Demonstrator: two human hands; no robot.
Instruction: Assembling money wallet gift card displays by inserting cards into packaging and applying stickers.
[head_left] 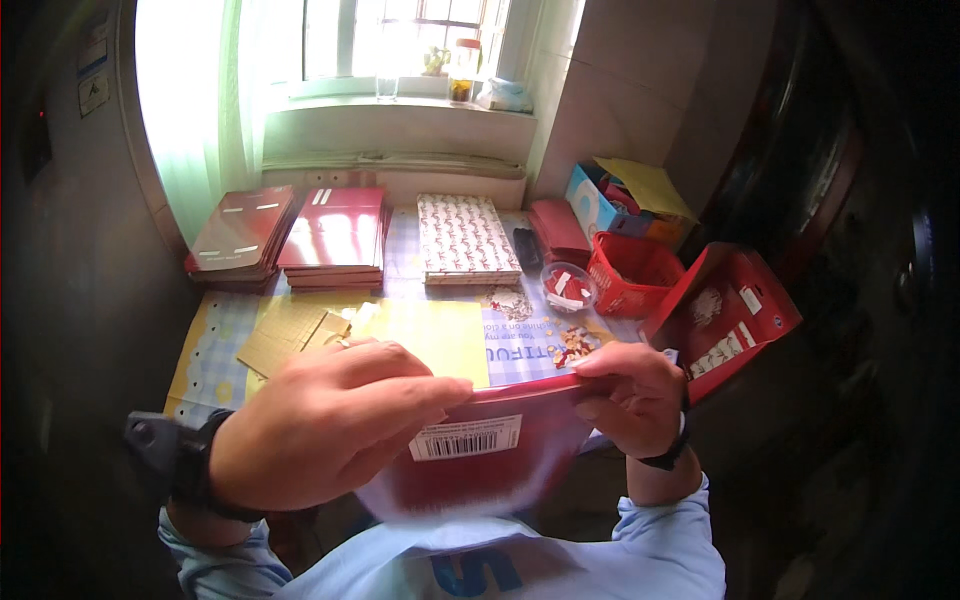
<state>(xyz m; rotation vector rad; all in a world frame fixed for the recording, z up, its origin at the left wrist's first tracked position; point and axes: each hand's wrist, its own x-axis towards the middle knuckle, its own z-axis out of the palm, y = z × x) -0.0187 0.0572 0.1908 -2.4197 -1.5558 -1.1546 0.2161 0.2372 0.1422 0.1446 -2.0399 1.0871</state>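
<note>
A glossy red cardboard piece (480, 480) with a white barcode label is held up close to my body. My left hand (335, 420) grips its top edge on the left, fingers over the rim and thumb hidden. At its upper right corner, my right hand (635, 395) pinches the edge between thumb and fingers. Just beyond that hand lies a small heap of red and gold scraps (575, 345). An opened red folder-like card (725, 325) with a patterned strip leans to the right. On the left, a tan cardboard piece (285, 335) rests beyond my left hand.
Two stacks of red cards, the left stack (240, 235) and the middle stack (335, 230), stand at the back. Beside them are a patterned stack (465, 235), a round clear tub (568, 288), a red basket (630, 275) and a blue box (610, 205). A yellow sheet (440, 340) covers part of the checked tablecloth.
</note>
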